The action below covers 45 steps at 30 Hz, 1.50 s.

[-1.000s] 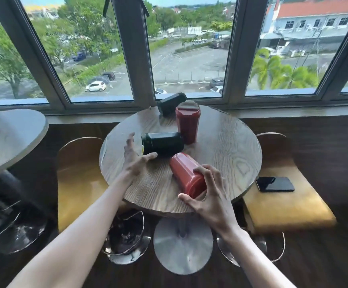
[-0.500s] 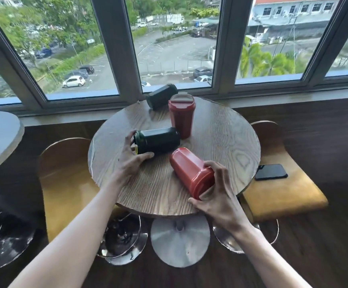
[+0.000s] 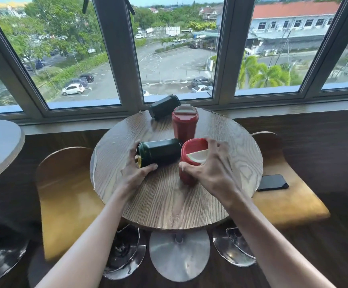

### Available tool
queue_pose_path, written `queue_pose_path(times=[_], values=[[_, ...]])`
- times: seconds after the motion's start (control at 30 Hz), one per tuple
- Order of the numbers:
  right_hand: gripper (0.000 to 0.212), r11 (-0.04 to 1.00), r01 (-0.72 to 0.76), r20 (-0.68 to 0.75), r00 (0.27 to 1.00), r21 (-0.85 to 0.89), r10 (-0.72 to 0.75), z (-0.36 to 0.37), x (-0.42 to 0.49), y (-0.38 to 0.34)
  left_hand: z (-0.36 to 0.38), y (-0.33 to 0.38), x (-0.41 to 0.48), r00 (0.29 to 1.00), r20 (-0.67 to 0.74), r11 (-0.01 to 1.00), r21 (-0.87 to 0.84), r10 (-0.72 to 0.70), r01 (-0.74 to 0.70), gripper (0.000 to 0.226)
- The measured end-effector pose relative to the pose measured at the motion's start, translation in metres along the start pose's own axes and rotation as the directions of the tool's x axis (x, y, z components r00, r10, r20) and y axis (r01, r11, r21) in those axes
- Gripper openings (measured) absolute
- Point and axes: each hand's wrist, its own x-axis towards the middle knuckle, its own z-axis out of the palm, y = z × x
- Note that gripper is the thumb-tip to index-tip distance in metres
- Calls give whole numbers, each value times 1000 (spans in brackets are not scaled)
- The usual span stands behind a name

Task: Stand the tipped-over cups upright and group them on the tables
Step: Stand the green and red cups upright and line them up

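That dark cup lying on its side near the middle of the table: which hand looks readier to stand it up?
Left hand: its fingers already wrap the dark cup.

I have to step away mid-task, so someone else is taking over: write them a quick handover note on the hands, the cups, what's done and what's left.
Left hand: gripping the lid end of the near dark green cup, which lies on its side.
Right hand: holding the near red cup, now about upright on the round wooden table.
Far red lidded cup: upright.
Far dark green cup: on its side by the window.
Left: stand both green cups, group all four.
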Motion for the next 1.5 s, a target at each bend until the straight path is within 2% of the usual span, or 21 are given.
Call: queue_pose_path(times=[0.17,0.23,0.3,0.4,0.47,0.53,0.63,0.8,0.97,1.03,1.13,1.2,1.23,1.3,1.4,1.5], values=[[104,987,-17,17,1000,-159,20,10,27,-16,-1,-3,0,1000,-16,1000,3,-6,6,96],[108,990,-11,21,1000,-141,14,13,29,-14,-1,-1,-2,1000,-23,1000,5,-12,13,97],[112,997,23,8,1000,72,-24,14,25,-10,-1,-1,-4,1000,-21,1000,-10,3,-3,96],[110,903,97,-56,995,419,-81,19,15,4,-2,-2,-3,999,-22,998,-52,30,-31,92],[106,789,47,-2,998,612,-58,27,11,20,-5,3,-5,999,-39,996,-82,25,-28,88],[99,730,-68,127,992,680,-26,37,10,37,-9,12,-7,995,-92,999,-25,34,-37,88],[86,772,-132,237,971,622,-24,50,12,57,-12,31,-10,981,-160,993,65,105,-96,95],[75,793,-141,224,975,593,5,56,15,67,-7,59,-5,950,-192,959,185,248,-213,89],[71,793,-129,203,979,596,7,61,16,72,10,55,-13,930,-180,915,311,321,-256,92],[72,790,-120,187,982,601,7,64,17,73,16,49,-15,924,-213,914,329,318,-239,101],[77,785,-113,170,985,609,10,68,18,73,21,38,-18,953,-211,955,251,216,-161,122],[81,789,-104,161,987,605,6,69,19,73,22,35,-25,981,-124,988,66,148,-141,126],[82,789,-103,158,987,606,8,70,20,73,22,33,-29,988,-75,990,-29,132,-135,120],[85,787,-107,155,988,607,14,72,22,73,22,29,-36,990,-19,987,-78,137,-138,99],[90,797,-99,147,989,596,13,75,27,69,21,22,-34,994,-41,988,-115,97,-101,78],[92,788,-91,144,990,609,4,76,32,63,20,12,-30,997,-66,987,-153,42,-52,69]])
